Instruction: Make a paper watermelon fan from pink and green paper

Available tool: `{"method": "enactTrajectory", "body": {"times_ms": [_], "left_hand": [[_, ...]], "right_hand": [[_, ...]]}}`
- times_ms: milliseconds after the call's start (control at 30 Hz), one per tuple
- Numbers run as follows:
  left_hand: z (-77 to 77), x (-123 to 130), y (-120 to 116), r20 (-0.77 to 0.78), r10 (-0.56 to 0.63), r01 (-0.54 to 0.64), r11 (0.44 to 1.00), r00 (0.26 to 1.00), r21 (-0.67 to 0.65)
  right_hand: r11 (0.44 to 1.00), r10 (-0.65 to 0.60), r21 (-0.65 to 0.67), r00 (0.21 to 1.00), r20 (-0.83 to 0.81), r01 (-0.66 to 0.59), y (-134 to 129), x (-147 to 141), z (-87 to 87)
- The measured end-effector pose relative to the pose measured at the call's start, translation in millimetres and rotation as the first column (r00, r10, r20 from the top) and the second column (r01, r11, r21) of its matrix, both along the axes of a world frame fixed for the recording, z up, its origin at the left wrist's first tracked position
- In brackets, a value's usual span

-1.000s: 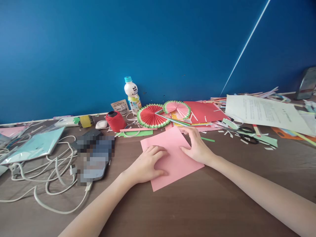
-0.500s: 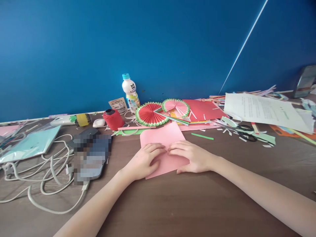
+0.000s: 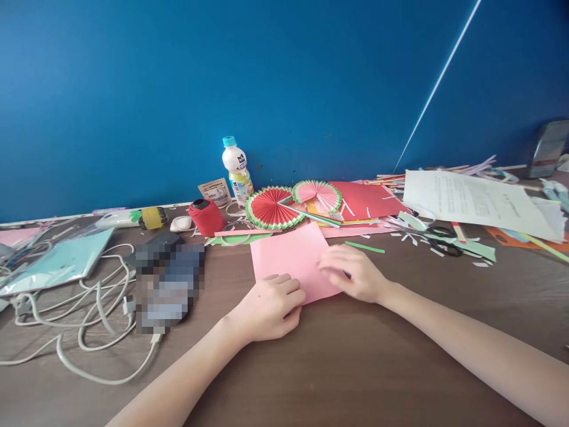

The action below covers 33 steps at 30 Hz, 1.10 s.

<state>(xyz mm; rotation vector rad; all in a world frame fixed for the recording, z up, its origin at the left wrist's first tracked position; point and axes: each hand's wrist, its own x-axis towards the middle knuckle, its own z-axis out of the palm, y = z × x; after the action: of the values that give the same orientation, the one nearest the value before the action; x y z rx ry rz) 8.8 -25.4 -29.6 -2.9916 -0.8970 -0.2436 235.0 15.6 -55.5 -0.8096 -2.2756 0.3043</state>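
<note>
Pink paper [image 3: 288,252] lay on the counter [image 3: 333,373]

The left hand [image 3: 273,305] curled over the paper's near edge, fingers close together; whether they gripped it could not be told. The right hand [image 3: 355,273] arched at the right edge, thumb slightly apart from its fingers.

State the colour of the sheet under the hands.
Pink; the sheet shows best in the head view.

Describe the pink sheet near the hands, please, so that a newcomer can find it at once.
Below the blue wall stretches a brown table. At its middle, just nearer than the red fan and pink fan, lies the pink sheet, with the left hand and right hand over it. Unlike those pleated, green-edged fans, it is smooth and plain.
</note>
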Motion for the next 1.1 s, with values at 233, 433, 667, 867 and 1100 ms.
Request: {"method": "enactTrajectory", "body": {"times_ms": [233,433,667,867,1100], "left_hand": [[-7.3,4.6,-4.0,-0.028,-0.105,0.108,0.987,0.994,0.120],[-5.3,5.2,-5.8,-0.062,-0.169,0.179,0.954,0.984,0.239],[-7.9,-2.0,17.6,-0.016,0.197,-0.181,0.930,0.980,0.319],[-15.0,-6.9,27.2,0.095,0.351,-0.354,0.935,0.932,0.026],[-10.8,-10.1,30.9,0.245,0.433,-0.337,0.874,0.867,-0.352]], "right_hand": [[0.846,-0.414,-0.427,0.898,-0.150,0.319,17.5,4.5,-3.5],[0.914,-0.305,-0.371,0.880,-0.364,0.163,15.3,-4.2,-5.7],[0.884,-0.452,-0.331,0.782,-0.428,0.329,31.4,1.4,-11.7],[0.989,-0.092,-0.122,0.989,-0.117,0.078,8.9,-0.3,0.4],[0.984,0.073,-0.168,0.995,0.068,-0.060,7.7,-5.1,-0.5]]}}
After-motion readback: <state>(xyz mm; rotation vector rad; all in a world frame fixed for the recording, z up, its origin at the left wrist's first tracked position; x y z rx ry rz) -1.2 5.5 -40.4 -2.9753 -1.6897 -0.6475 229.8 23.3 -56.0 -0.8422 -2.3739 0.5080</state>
